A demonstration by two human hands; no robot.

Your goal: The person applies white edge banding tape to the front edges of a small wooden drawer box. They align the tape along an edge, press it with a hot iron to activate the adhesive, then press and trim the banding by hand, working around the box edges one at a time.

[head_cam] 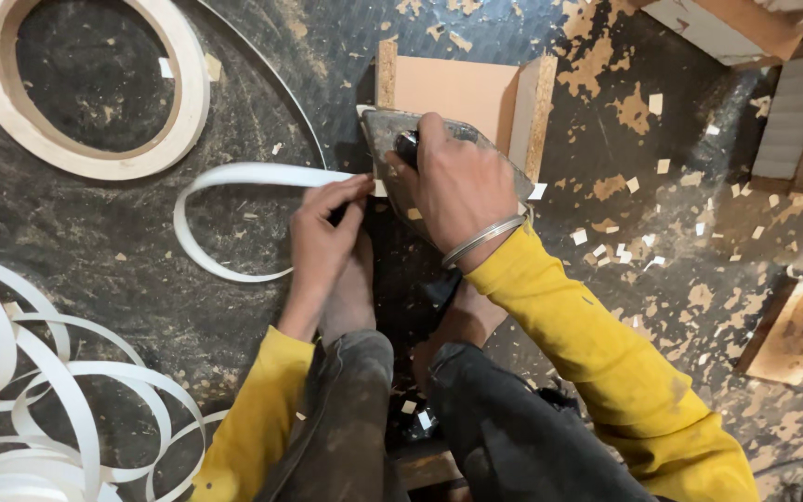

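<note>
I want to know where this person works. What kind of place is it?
Probably a small furniture or woodworking shop. Chipboard panels stand on a dusty floor, white edge-banding strip lies about, and the right hand presses a flat iron.

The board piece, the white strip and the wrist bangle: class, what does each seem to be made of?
Board piece: likely particleboard, its cut edges coarse and speckled, its face smooth tan laminate. White strip: probably thin flexible plastic edge banding, since it curls in loops. Bangle: seemingly polished metal, silvery and glinting.

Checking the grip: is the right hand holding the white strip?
No: the right hand grips the grey iron, while the left hand pinches the white strip.
</note>
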